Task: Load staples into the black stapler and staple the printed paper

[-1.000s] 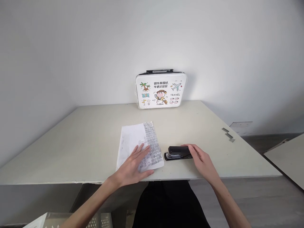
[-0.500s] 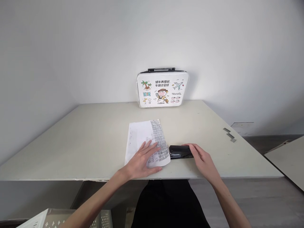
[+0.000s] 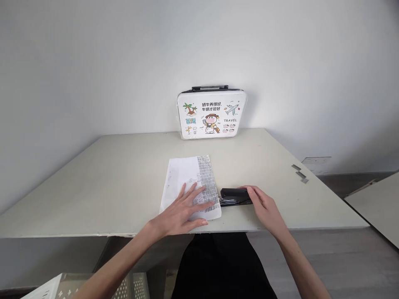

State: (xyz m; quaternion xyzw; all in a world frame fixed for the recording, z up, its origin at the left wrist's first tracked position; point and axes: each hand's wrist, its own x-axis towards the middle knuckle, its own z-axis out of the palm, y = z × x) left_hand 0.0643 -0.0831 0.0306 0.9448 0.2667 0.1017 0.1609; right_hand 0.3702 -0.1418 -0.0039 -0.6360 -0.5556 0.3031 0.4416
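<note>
My left hand (image 3: pixel 183 209) lies flat with spread fingers on a stack of printed paper sheets (image 3: pixel 183 172) near the table's front edge. Dense dark print runs down the right side of the top sheet. My right hand (image 3: pixel 264 207) is wrapped around the rear end of a black stapler (image 3: pixel 233 193), which rests on the table. The stapler points left, its front end at the right edge of the sheets. Whether that edge lies between its jaws is hard to make out.
A white case (image 3: pixel 212 114) with cartoon prints stands against the wall at the back of the table (image 3: pixel 102 178). Strips of staples (image 3: pixel 301 174) lie by the right edge. Below left is a perforated white basket (image 3: pixel 56 286).
The stapler's top arm now appears raised, with a gap showing beneath it. My left fingers are spread wider, and that hand has shifted slightly left. The whole view has tilted a little.
</note>
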